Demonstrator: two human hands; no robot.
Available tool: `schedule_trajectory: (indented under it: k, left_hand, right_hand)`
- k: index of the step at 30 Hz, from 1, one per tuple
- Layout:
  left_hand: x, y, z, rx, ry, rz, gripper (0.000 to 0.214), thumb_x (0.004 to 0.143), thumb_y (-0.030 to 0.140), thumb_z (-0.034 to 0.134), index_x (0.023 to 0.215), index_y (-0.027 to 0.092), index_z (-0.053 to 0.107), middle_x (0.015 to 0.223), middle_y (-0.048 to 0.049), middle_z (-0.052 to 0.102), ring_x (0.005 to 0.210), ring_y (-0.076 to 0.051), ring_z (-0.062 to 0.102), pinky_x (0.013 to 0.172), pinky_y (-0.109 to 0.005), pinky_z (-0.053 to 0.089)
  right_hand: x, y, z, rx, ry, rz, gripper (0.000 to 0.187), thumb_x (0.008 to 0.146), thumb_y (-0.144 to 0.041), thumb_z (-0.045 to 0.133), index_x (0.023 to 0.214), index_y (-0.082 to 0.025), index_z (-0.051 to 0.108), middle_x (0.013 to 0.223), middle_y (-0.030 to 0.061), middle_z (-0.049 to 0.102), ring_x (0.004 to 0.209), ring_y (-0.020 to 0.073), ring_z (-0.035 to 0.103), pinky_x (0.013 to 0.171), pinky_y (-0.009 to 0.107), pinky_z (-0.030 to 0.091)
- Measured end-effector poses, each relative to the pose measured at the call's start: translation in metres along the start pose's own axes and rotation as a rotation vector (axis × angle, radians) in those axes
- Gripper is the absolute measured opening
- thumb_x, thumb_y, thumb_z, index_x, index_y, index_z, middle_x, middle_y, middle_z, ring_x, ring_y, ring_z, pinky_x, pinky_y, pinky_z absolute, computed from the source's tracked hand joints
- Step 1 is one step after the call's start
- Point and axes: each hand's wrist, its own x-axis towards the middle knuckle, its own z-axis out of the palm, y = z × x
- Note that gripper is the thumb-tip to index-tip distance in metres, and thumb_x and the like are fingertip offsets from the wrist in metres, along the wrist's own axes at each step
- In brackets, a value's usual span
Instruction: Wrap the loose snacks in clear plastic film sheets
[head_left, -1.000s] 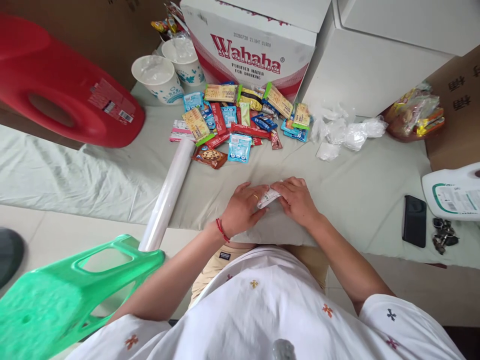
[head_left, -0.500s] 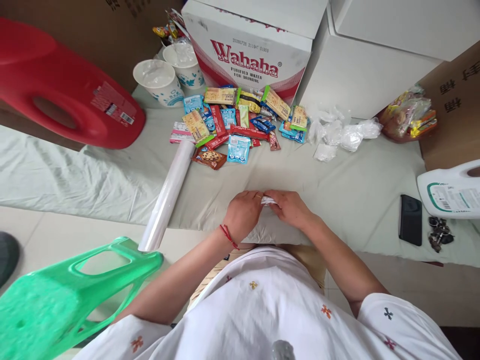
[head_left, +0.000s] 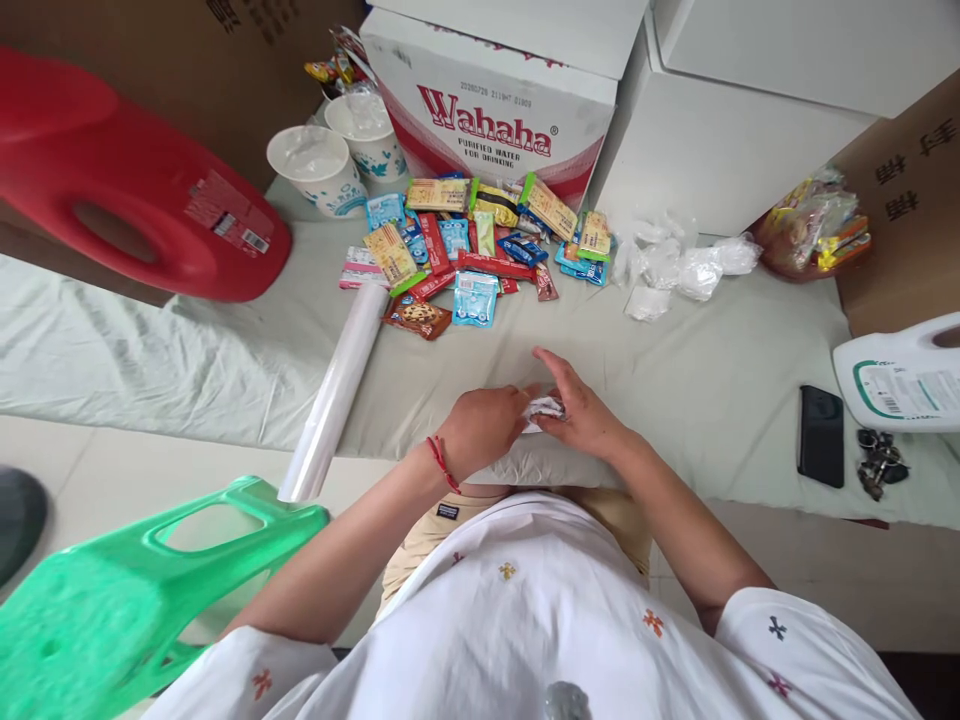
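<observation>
Both hands meet over the pale cloth [head_left: 712,370] near its front edge. My left hand [head_left: 480,428] and my right hand [head_left: 581,410] pinch a small white crumpled packet [head_left: 544,408] between them. The left fingers are curled round it. The right thumb and lower fingers press on it while the index finger sticks out forward. A red string circles the left wrist. A pile of several colourful snack packets [head_left: 465,245] lies farther back, beyond the hands.
A roll of clear film [head_left: 334,390] lies left of the hands. Behind stand a Wahaha carton [head_left: 487,120], two paper cups [head_left: 315,165], a red jug [head_left: 135,190] and crumpled clear bags [head_left: 675,265]. A phone [head_left: 817,435], keys [head_left: 877,465] and white jug [head_left: 900,380] lie right. A green stool [head_left: 135,590] stands lower left.
The hands have stayed together on the packet and crumpled it smaller. My right index finger has lifted and now points forward. The view drifted slightly.
</observation>
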Motion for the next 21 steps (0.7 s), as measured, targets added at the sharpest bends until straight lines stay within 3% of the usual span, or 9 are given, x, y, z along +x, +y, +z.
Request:
schedule_trajectory:
  k: [3, 6, 8, 10, 13, 15, 17, 21]
  left_hand:
    - [-0.002, 0.0, -0.001, -0.072, 0.017, 0.023, 0.047, 0.098, 0.028, 0.056, 0.144, 0.023, 0.06, 0.116, -0.0112, 0.075, 0.1, -0.03, 0.073, 0.076, -0.033, 0.05]
    - [-0.002, -0.005, 0.004, -0.362, 0.069, 0.032, 0.037, 0.096, 0.03, 0.058, 0.131, 0.025, 0.069, 0.112, -0.0069, 0.077, 0.1, -0.027, 0.072, 0.079, -0.032, 0.048]
    - [0.001, -0.009, 0.011, -0.655, 0.099, 0.04, 0.032, 0.095, 0.036, 0.059, 0.121, 0.024, 0.073, 0.103, -0.004, 0.078, 0.092, -0.024, 0.071, 0.077, -0.031, 0.048]
    - [0.004, -0.009, 0.02, -0.932, 0.144, 0.024, 0.034, 0.092, 0.044, 0.062, 0.116, 0.022, 0.072, 0.097, -0.0028, 0.076, 0.085, -0.022, 0.068, 0.073, -0.029, 0.048]
    - [0.01, -0.003, 0.031, -1.161, 0.197, -0.014, 0.035, 0.089, 0.049, 0.065, 0.108, 0.02, 0.068, 0.092, -0.0025, 0.072, 0.078, -0.019, 0.063, 0.069, -0.028, 0.047]
    - [0.013, 0.005, 0.038, -1.174, 0.213, -0.02, 0.034, 0.09, 0.05, 0.063, 0.106, 0.02, 0.065, 0.086, -0.0016, 0.069, 0.074, -0.018, 0.06, 0.066, -0.028, 0.046]
    - [0.016, 0.013, 0.043, -1.115, 0.253, -0.045, 0.031, 0.095, 0.05, 0.055, 0.103, 0.021, 0.062, 0.079, -0.0008, 0.065, 0.069, -0.017, 0.056, 0.063, -0.028, 0.042]
    - [0.019, 0.025, 0.05, -0.934, 0.407, -0.148, 0.027, 0.102, 0.045, 0.043, 0.09, 0.023, 0.053, 0.07, 0.0002, 0.058, 0.062, -0.017, 0.051, 0.06, -0.029, 0.035]
  right_hand:
    - [0.0, -0.003, -0.003, 0.054, -0.013, 0.024, 0.099, 0.087, -0.014, 0.066, 0.169, -0.034, 0.014, 0.174, 0.0137, 0.021, 0.112, 0.0229, 0.067, 0.099, 0.043, 0.056]
    - [-0.005, -0.001, -0.01, 0.225, 0.003, 0.119, 0.097, 0.086, -0.026, 0.074, 0.166, -0.036, 0.021, 0.168, 0.0135, 0.034, 0.086, 0.0159, 0.067, 0.085, 0.038, 0.059]
    - [-0.009, 0.002, -0.012, 0.428, 0.064, 0.159, 0.093, 0.085, -0.041, 0.078, 0.164, -0.036, 0.028, 0.161, 0.0129, 0.045, 0.089, 0.0169, 0.068, 0.084, 0.037, 0.058]
    - [-0.014, 0.006, -0.01, 0.619, 0.168, 0.177, 0.086, 0.084, -0.058, 0.077, 0.158, -0.033, 0.039, 0.152, 0.0124, 0.056, 0.104, 0.0217, 0.068, 0.089, 0.037, 0.056]
    - [-0.02, 0.011, 0.0, 0.701, 0.296, 0.272, 0.065, 0.08, -0.067, 0.078, 0.129, -0.026, 0.066, 0.119, 0.0083, 0.071, 0.102, 0.023, 0.066, 0.087, 0.034, 0.054]
    - [-0.021, 0.013, 0.008, 0.652, 0.34, 0.355, 0.047, 0.081, -0.065, 0.078, 0.101, -0.022, 0.072, 0.089, 0.0024, 0.069, 0.08, 0.0182, 0.061, 0.073, 0.03, 0.05]
    - [-0.019, 0.013, 0.014, 0.583, 0.376, 0.392, 0.042, 0.085, -0.063, 0.075, 0.084, -0.021, 0.068, 0.07, -0.0025, 0.057, 0.065, 0.0136, 0.05, 0.062, 0.027, 0.041]
    - [-0.011, 0.007, 0.019, 0.551, 0.416, 0.397, 0.042, 0.086, -0.061, 0.074, 0.082, -0.021, 0.064, 0.065, -0.005, 0.049, 0.06, 0.0119, 0.041, 0.057, 0.026, 0.033]
